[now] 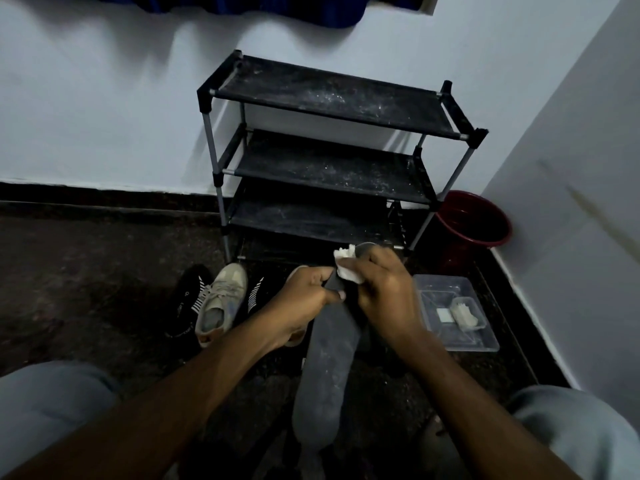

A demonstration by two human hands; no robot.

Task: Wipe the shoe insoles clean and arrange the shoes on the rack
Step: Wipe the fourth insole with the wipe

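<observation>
Dark floor [104, 271] fronts the rack [332, 98]; my left hand [304, 289] grips the insole [329, 375], my right hand [384, 289] pinches a white wipe [349, 273] against it. Clear tray [436, 289] nearby holds small white pieces [464, 315].

insole [325, 368]: dark grey, dusty, raised lengthwise, gripped by left hand [308, 289].
wipe [349, 271]: white, crumpled, pinched in right hand [384, 289] against the insole's far end.
sneaker [221, 299]: beige, flanked by black striped shoes [188, 303].
rack [329, 161]: black, dusty, at floor's far edge.
</observation>
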